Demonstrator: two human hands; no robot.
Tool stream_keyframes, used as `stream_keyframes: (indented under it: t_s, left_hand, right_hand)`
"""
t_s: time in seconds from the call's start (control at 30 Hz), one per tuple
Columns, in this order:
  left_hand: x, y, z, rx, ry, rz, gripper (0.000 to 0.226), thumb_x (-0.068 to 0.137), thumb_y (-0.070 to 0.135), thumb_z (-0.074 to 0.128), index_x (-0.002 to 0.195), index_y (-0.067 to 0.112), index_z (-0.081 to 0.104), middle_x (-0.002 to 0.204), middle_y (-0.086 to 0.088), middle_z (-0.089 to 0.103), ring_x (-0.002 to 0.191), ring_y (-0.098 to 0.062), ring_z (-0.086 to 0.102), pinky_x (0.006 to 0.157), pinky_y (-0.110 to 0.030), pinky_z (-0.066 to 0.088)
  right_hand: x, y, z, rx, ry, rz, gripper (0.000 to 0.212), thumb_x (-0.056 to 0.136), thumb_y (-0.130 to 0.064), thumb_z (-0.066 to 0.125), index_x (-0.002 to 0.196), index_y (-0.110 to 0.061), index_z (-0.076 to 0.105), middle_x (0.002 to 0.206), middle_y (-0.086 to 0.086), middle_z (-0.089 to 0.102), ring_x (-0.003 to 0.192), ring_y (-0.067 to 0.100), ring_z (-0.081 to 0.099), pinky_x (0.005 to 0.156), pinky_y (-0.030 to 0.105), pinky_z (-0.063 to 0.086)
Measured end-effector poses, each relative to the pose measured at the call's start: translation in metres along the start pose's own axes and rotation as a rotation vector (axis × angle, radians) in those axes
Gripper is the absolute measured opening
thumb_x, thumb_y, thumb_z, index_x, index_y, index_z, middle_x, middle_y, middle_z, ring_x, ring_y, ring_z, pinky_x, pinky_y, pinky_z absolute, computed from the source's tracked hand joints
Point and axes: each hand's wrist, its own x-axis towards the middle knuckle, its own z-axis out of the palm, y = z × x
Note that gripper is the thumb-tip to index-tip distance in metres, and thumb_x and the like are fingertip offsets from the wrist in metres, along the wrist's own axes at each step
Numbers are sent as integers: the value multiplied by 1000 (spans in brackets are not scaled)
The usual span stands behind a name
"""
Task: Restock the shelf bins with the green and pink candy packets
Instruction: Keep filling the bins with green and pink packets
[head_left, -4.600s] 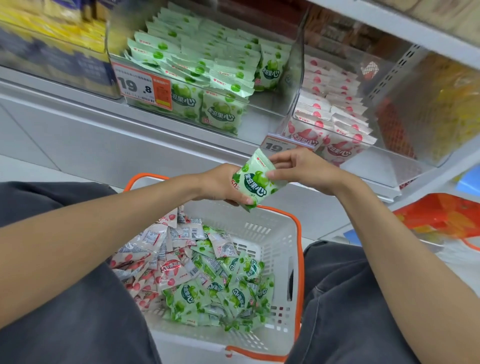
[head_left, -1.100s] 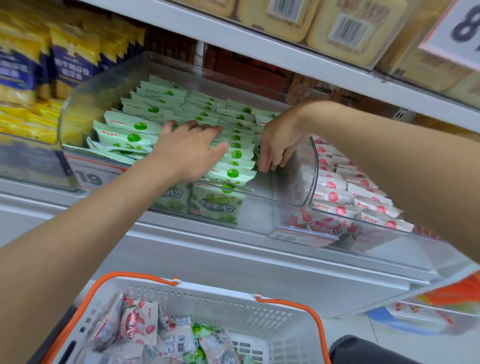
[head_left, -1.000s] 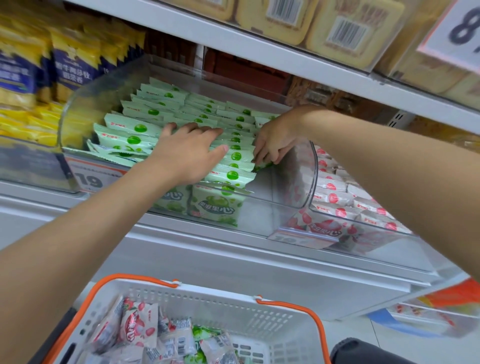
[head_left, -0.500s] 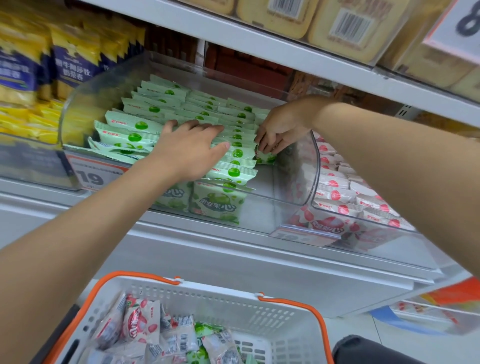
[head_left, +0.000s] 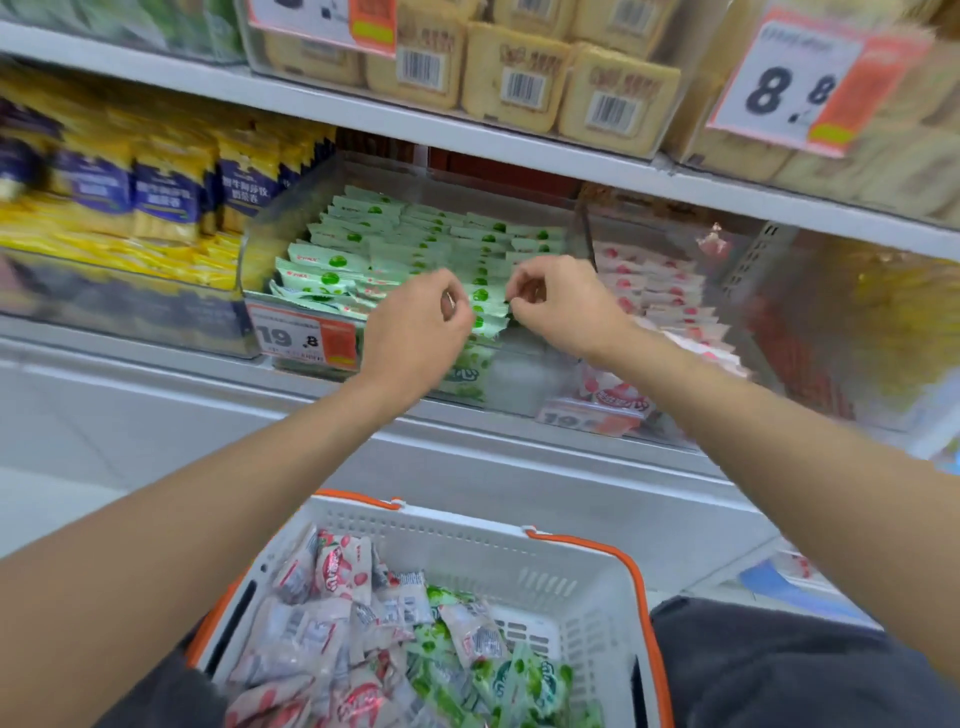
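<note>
Withdrawn from the bin (head_left: 258, 249), left hand (head_left: 415, 332) and right hand (head_left: 566, 306) curl loosely, empty; green candy packets (head_left: 363, 244) seem light, slick: pinch edges.

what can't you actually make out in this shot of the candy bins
- Head view: whether the left hand or right hand pinches one of the green packets; curled fingers and motion blur hide it.
- Head view: the price tag under the pink packets is too blurred to read.
- Head view: the basket has its near end cut off by the bottom edge.
</note>
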Motion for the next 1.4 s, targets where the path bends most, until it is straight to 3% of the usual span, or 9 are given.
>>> stream_keyframes:
  t_s: [0.13,0.3,0.4,0.57,0.73,0.83,0.93,1.23,1.4]
  left_hand:
    - [-60,-5,19,-40,-209,-222,10,87,23,57,78,21,62,65,8,55,72,-21,56,64,-33,45]
    - [-137,-59,41,105,-769,-361,19,87,15,52,72,12,64,80,-9,67,73,-23,59,68,-31,49]
    - [-169,-87,55,268,-1003,-377,23,80,14,46,58,16,48,67,-10,53,63,-22,50,61,-32,45]
    - [-189,-103,78,374,-1286,-327,13,82,26,48,74,20,55,84,-5,50,74,-23,55,75,-33,49]
    - [-191,-101,85,424,-1316,-279,15,87,27,47,79,23,59,89,-7,62,91,-29,66,89,-40,52]
    - [-193,-97,88,425,-1314,-262,15,92,21,48,82,19,58,94,-15,66,77,-26,63,77,-33,52]
    - [-197,-98,90,430,-1346,-267,16,92,20,46,84,16,60,88,-11,58,70,-23,54,71,-35,51]
    - [-191,-85,93,387,-1378,-211,5,93,20,51,90,19,54,94,-10,47,80,-22,47,73,-32,42]
    - [-179,-67,79,42,-1198,-548,89,85,38,73,152,10,22,154,-10,32,137,-28,39,108,-36,38]
  right_hand:
    - [-66,-5,46,66,8,-14,14,78,-3,60,82,-10,71,79,5,68,71,15,56,70,30,44]
    - [-152,35,119,132,-583,301,21,87,-2,56,100,-5,72,101,9,71,89,20,62,76,22,44]
    - [-201,75,161,-13,-908,427,28,90,-2,53,113,-1,68,123,11,64,111,26,60,87,29,49]
    - [-266,116,227,-31,-1056,605,38,88,-3,55,125,5,59,136,21,53,117,32,57,85,40,53]
    - [-297,136,275,-68,-980,681,68,92,-9,50,153,-9,20,158,11,22,144,28,25,114,40,30]
    - [-298,148,286,-80,-1061,676,77,93,-8,48,155,-13,3,161,10,13,148,27,16,116,40,24]
    - [-297,153,293,-218,-1092,537,69,89,-5,52,150,-9,20,145,13,41,127,30,48,100,39,43]
    - [-255,146,238,-223,-1053,372,28,88,-6,62,116,-5,63,116,9,63,103,25,61,91,36,51]
    - [-173,118,131,294,-807,580,11,86,-11,72,85,-4,63,81,9,63,76,19,64,77,32,56]
